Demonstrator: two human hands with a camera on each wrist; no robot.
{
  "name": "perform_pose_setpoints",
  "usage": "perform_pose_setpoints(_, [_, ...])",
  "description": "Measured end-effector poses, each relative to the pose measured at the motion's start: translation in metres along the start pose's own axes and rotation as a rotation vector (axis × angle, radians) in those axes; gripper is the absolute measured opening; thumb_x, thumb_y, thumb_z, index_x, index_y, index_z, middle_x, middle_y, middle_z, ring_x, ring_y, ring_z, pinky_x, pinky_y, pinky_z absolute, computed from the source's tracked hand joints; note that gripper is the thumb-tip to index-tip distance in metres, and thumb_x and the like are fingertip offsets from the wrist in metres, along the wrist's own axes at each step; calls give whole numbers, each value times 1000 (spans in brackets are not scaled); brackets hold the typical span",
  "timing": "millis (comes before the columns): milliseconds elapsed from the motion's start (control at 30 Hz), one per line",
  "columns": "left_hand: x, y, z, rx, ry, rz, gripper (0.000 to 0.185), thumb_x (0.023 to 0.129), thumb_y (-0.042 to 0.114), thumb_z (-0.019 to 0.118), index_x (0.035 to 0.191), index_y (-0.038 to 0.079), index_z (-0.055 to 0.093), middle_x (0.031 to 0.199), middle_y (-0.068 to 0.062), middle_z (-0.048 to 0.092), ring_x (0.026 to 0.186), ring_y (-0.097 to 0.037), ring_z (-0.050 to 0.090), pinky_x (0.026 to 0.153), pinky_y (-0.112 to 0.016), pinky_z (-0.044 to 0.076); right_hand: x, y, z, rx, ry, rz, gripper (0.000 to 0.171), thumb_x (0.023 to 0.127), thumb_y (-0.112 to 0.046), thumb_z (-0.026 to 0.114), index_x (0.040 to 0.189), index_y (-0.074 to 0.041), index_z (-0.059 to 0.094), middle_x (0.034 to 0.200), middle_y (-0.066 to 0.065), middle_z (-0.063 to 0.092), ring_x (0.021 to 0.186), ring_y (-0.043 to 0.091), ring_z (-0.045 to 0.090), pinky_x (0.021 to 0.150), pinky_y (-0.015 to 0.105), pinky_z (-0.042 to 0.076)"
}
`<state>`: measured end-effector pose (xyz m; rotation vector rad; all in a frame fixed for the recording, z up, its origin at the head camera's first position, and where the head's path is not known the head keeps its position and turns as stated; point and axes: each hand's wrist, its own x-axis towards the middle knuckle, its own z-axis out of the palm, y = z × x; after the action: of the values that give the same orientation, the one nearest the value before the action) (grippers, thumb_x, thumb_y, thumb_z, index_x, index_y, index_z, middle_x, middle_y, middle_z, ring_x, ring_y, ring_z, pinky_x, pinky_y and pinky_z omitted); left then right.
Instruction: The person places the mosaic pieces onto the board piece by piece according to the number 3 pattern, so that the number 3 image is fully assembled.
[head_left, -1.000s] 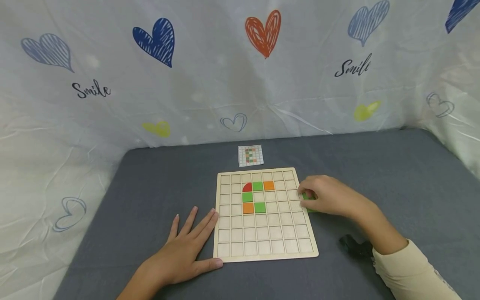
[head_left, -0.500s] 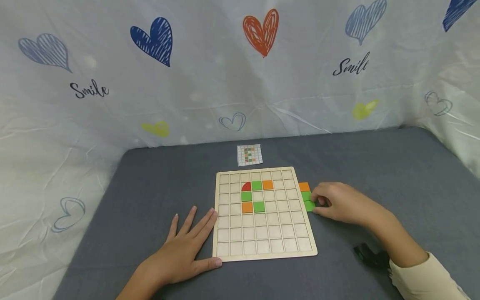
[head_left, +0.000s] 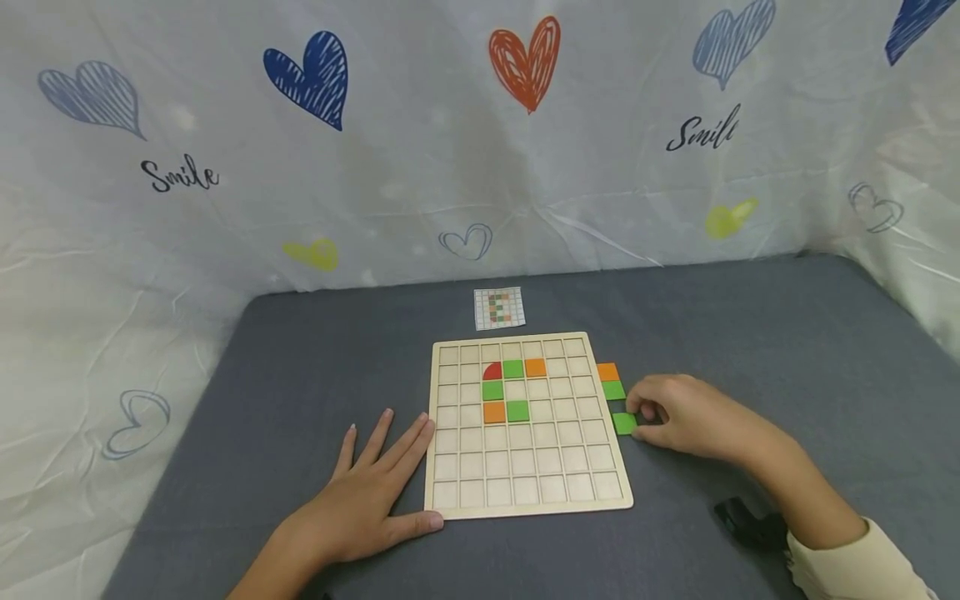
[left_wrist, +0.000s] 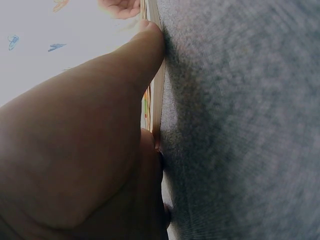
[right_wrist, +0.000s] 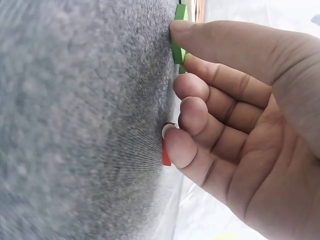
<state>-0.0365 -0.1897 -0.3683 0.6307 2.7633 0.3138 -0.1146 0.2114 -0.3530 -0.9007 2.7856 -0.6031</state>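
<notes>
My right hand pinching green tile on table, at 3 o'clock off grid board. My left hand lying flat, fingers straight, steadying board at 8 o'clock. Judging pickup step; next needs lift, then aligning over free cell.

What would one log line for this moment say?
left hand: flat beside wooden grid board | right hand: fingers on loose green tile | board: five coloured tiles placed

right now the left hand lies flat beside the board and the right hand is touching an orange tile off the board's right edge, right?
Not quite: the right hand touches a green tile, not the orange tile, as the head view shows. The left hand does lie flat beside the board.
</notes>
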Motion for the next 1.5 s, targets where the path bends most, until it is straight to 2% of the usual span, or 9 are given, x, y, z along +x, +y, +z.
perform_pose_setpoints(433, [0, 2, -2, 8, 2, 6, 91, 77, 74, 38, 146, 29, -1, 150, 14, -1, 134, -23, -11, 99, -60, -4, -1, 1, 2, -56, 43, -13, 16, 75, -22, 74, 83, -21, 61, 68, -12, 46, 62, 5, 43, 56, 23, 35])
perform_pose_setpoints(867, [0, 2, -1, 19, 12, 8, 92, 76, 74, 39, 146, 29, -1, 150, 14, -2, 135, -23, -11, 99, -60, -4, 0, -1, -3, -56, 66, -39, 15, 74, -22, 74, 83, -21, 61, 70, -12, 47, 63, 4, 44, 57, 22, 37])
perform_pose_setpoints(1133, [0, 1, -2, 15, -8, -6, 92, 76, 75, 38, 145, 31, -2, 149, 16, -3, 134, -23, -12, 99, -59, -5, 8, -10, 0, -35, 75, -104, 13, 76, -25, 72, 79, -24, 59, 66, -12, 46, 60, 4, 44, 55, 20, 36])
perform_pose_setpoints(1500, [1, -1, 1, 4, -15, -5, 91, 76, 76, 38, 145, 33, -3, 148, 18, -5, 134, -21, -14, 99, -58, -6, 23, -30, 3, -14, 19, -115, 18, 76, -24, 70, 74, -27, 53, 66, -10, 47, 60, 2, 42, 53, 21, 35])
